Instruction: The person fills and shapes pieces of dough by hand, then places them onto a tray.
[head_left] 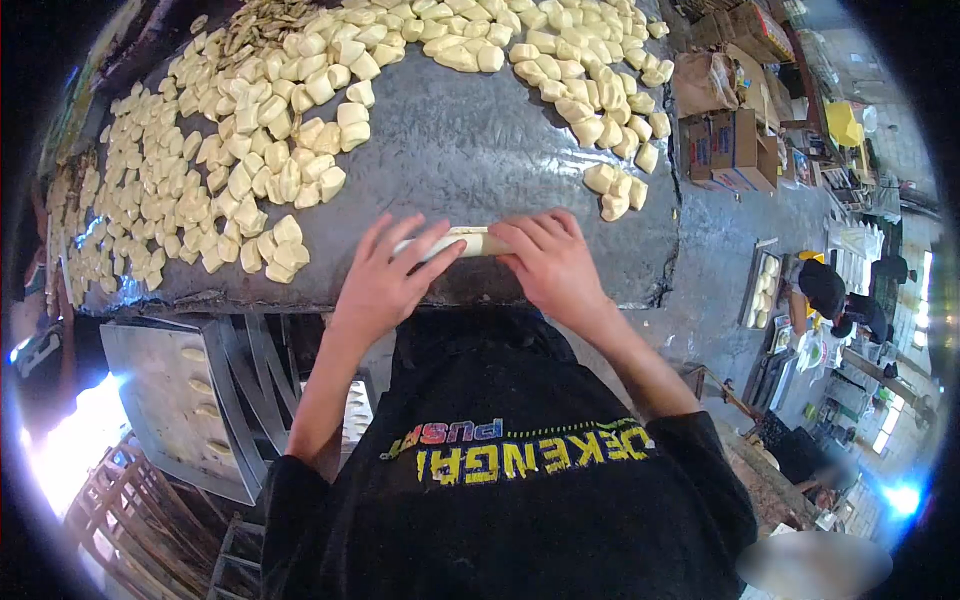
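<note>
1. Here's the big one, the grey worktable (450,140): its near edge runs just beside the hands, its right edge drops away to the floor, and the widest open room lies beyond the hands, in the middle.
2. Close against that near edge, it's the person's black shirt (520,420), so there's little room on the body side.
3. Pale dough pieces (260,120) crowd the left and sweep around the far side; a small dough cluster (615,190) sits near the right edge, well inside it.
4. Low on the left, a metal tray (180,410) stands tilted just beside the near edge, below the tabletop.
5. And the hands! The left hand (390,270) is open, fingers spread, touching the left part of the roll; the right hand (550,260) curves loosely over the other end, and whether it grips or only presses, I can't tell.
6. Between them, the pale cylindrical roll (472,243) lies crosswise, roughly parallel to the near edge; both ends are partly hidden, and dough or pin, I can't tell.
</note>
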